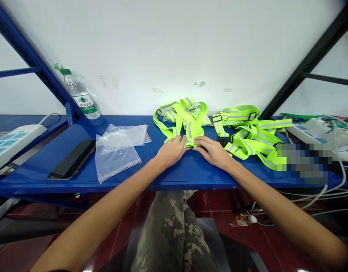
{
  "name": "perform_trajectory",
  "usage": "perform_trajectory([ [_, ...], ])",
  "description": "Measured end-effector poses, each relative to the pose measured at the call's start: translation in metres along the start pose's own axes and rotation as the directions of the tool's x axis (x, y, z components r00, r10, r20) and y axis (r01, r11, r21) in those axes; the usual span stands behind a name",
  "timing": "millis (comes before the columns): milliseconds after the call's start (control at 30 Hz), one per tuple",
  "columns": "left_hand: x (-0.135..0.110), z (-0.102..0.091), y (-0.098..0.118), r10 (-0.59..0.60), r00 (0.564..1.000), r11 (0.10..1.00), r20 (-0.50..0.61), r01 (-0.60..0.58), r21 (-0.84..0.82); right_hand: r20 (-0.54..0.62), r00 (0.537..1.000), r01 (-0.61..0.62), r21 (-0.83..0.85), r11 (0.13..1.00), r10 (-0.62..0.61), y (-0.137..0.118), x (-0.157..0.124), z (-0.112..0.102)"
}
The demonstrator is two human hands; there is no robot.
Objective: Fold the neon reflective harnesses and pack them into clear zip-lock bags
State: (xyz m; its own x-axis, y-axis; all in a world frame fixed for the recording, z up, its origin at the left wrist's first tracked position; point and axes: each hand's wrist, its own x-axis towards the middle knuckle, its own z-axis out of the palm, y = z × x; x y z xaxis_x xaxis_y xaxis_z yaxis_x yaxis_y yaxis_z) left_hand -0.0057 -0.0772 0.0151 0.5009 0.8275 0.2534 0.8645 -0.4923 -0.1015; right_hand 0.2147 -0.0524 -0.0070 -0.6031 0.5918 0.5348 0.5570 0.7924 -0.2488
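A neon-yellow reflective strap vest (183,117) lies on the blue shelf (151,166), partly bunched toward me. My left hand (171,150) and my right hand (212,151) meet at its near end, fingers pressed together on the folded straps. A second tangle of neon-yellow reflective straps (249,136) lies just right of my right hand, untouched.
Clear zip bags (117,149) lie left of my hands, with a black phone (73,158) beyond them. A water bottle (80,96) leans on the blue frame at the back left. Power strips sit at far left (9,141) and far right (318,134), with white cables.
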Motion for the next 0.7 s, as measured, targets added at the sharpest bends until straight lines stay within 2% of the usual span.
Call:
perform_trajectory([
  [133,-0.004,0.002,0.000,0.020,0.999,1.000,-0.044,-0.019,0.016,-0.007,0.999,0.035,-0.036,0.999,-0.035,-0.003,-0.002,0.001],
  [267,-0.008,0.001,-0.001,0.023,0.997,0.999,-0.070,-0.026,-0.039,-0.040,0.998,0.040,-0.075,0.996,-0.043,-0.004,0.000,0.004],
  [567,-0.015,-0.004,0.003,0.004,0.987,0.978,-0.163,-0.037,-0.203,-0.024,0.999,-0.029,-0.008,1.000,0.029,-0.006,-0.001,0.004],
  [633,-0.016,-0.005,0.005,-0.031,0.979,0.988,-0.202,-0.001,-0.156,-0.033,0.998,-0.057,0.014,0.998,0.058,-0.006,-0.001,0.004],
  [700,-0.017,-0.005,0.007,-0.119,0.962,0.990,-0.246,0.097,-0.100,-0.043,0.995,-0.089,0.032,0.996,0.090,-0.006,-0.001,0.005],
])
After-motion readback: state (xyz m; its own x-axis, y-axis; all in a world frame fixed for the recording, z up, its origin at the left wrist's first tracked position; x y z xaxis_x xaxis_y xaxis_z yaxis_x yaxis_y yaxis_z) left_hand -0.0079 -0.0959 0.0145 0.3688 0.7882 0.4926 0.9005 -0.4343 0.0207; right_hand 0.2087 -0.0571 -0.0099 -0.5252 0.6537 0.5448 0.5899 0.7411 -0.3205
